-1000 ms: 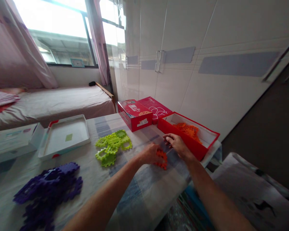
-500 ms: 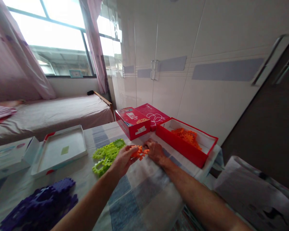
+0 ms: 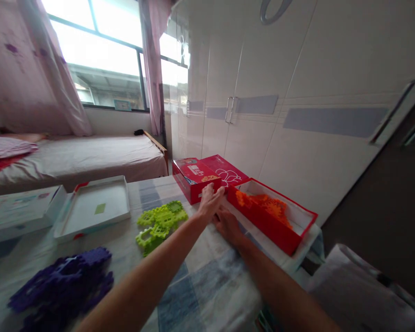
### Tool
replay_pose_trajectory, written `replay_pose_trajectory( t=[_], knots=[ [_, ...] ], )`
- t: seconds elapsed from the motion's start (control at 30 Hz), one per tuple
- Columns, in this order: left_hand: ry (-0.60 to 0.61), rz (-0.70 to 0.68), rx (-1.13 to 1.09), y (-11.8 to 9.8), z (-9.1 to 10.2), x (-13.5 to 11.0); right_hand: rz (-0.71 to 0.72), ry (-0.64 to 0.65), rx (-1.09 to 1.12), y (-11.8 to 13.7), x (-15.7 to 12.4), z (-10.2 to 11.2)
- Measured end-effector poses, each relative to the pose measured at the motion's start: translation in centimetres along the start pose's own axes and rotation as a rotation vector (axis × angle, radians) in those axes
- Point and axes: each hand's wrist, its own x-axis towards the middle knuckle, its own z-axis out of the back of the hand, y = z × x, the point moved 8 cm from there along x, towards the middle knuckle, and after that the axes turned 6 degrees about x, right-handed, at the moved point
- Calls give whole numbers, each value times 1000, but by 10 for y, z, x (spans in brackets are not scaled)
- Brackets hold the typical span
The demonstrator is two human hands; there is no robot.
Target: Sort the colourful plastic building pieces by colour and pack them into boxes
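Beside the left hand (image 3: 210, 200), spread, and right hand (image 3: 230, 226), grip unclear, the open box (image 3: 264, 223) slants lengthwise rightward.

Head-worn view, forward and down

Pink curtains (image 3: 43, 64) hang either side of a bright window (image 3: 103, 50), a framed piece (image 3: 122, 105) standing at its foot; beneath runs a pale-sheeted bed (image 3: 100, 150) with folded pink cloth (image 3: 7, 146) and a dark object (image 3: 139, 132); a white wardrobe (image 3: 249, 60) bears lilac panels (image 3: 335, 121) and metal handles (image 3: 391, 112)
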Motion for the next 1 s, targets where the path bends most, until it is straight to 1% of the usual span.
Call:
replay_pose_trajectory(
  t=[0.03, 0.07, 0.13, 0.17, 0.2, 0.23, 0.3, 0.33, 0.4, 0.47, 0.53, 0.57, 0.63, 0.7, 0.77, 0.83, 0.9, 1.0],
  knots=[
    [-3, 2, 108, 13, 15, -12, 7, -3, 2, 0, 0, 1],
    [22, -4, 198, 26, 29, -25, 13, -3, 7, 1, 1, 1],
    [116, -30, 352, 48, 49, -54, 20, 3, 16, 2, 2, 2],
    [148, -61, 416, 54, 58, -69, 25, 9, 19, 4, 2, 3],
    [148, -92, 476, 59, 68, -82, 31, 13, 18, 5, 2, 4],
    [144, -132, 533, 60, 75, -94, 38, 16, 14, 8, 2, 5],
    [156, -209, 604, 57, 85, -115, 48, 8, 1, 12, 0, 10],
    [168, -247, 626, 54, 88, -124, 46, -12, -17, 13, -2, 15],
    [187, -308, 665, 47, 94, -137, -7, -105, -106, 10, -5, 28],
    [184, -347, 714, 44, 104, -147, -117, -208, -236, 0, -11, 42],
    [153, -362, 768, 47, 118, -153, -205, -235, -337, -9, -15, 48],
    [133, -364, 791, 50, 126, -155, -220, -210, -355, -12, -15, 46],
    [98, -366, 830, 59, 139, -160, -200, -133, -357, -15, -14, 39],
    [88, -382, 866, 67, 147, -165, -168, -78, -339, -14, -12, 33],
    [93, -417, 893, 70, 148, -170, -142, -51, -317, -12, -9, 31],
    [104, -451, 908, 69, 146, -173, -132, -49, -298, -11, -6, 34],
    [114, -469, 918, 67, 143, -173, -144, -68, -280, -13, -5, 40],
    [125, -473, 933, 67, 141, -172, -198, -110, -266, -22, -9, 53]
  ],
)
